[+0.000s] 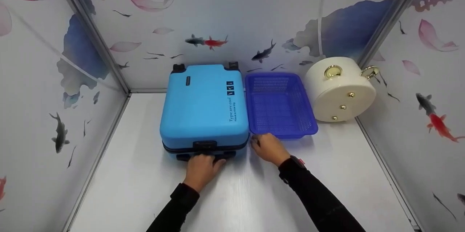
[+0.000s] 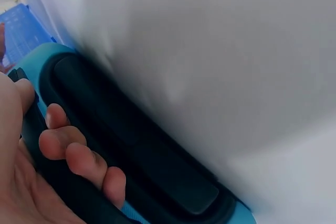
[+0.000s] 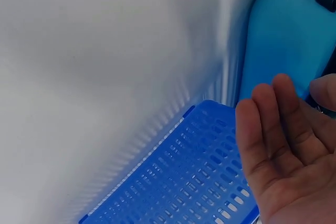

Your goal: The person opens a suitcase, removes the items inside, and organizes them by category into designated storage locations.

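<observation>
A light blue suitcase point(image 1: 203, 105) lies flat on the white table, its wheels toward the back wall. My left hand point(image 1: 200, 170) grips the black handle point(image 2: 73, 187) on its front side, fingers curled round it in the left wrist view. At the front right corner, my right hand point(image 1: 269, 148) pinches a small zipper pull point(image 3: 318, 109) between thumb and forefinger at the black zipper seam. Its other three fingers point(image 3: 270, 124) extend beside the suitcase wall. The pull is mostly hidden by the thumb. The seam looks closed along the front.
Against the suitcase's right side stands a blue plastic basket point(image 1: 311, 130) with perforated walls. A cream round bag point(image 1: 339, 90) with gold rings and studs leans in the back right corner. Printed panels point(image 1: 152, 17) in metal frames enclose the table point(image 1: 232, 203) at the back and sides.
</observation>
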A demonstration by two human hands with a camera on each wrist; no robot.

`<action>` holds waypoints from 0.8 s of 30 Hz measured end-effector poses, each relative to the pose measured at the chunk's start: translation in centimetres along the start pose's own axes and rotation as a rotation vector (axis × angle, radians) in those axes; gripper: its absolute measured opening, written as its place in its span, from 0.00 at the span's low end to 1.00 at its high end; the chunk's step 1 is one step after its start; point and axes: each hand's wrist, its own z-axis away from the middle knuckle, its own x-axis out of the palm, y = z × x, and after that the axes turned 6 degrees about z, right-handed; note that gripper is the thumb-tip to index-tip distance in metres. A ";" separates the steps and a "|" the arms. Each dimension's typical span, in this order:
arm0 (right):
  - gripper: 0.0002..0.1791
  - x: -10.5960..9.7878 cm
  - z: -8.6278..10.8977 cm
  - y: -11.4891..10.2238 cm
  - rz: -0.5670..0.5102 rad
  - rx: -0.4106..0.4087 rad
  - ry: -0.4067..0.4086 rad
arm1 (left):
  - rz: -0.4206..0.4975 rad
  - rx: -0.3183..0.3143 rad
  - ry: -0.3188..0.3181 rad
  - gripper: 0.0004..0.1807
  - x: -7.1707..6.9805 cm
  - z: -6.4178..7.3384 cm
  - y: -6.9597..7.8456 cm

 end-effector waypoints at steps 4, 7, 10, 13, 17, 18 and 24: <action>0.13 0.3 0.0 -0.1 -0.005 0.021 0.006 | -0.005 0.014 0.027 0.38 0.0 0.7 0.7; 0.10 0.5 0.0 -0.2 -0.007 0.027 0.008 | -0.037 0.042 0.070 0.38 0.0 1.2 1.0; 0.08 0.6 0.0 -0.2 -0.019 0.034 0.008 | -0.064 0.052 0.080 0.39 -0.1 1.6 1.2; 0.07 0.6 0.0 -0.3 -0.067 0.063 -0.001 | -0.063 0.036 0.041 0.38 0.0 1.7 1.3; 0.17 0.7 0.0 -0.3 -0.170 0.122 -0.039 | -0.055 0.010 -0.035 0.37 0.2 2.0 1.2; 0.21 0.8 0.1 -0.3 -0.197 0.138 -0.050 | -0.055 0.007 -0.050 0.37 0.2 2.1 1.1; 0.25 1.3 0.1 -0.4 -0.238 0.153 -0.039 | -0.060 0.014 -0.044 0.37 0.3 2.3 1.0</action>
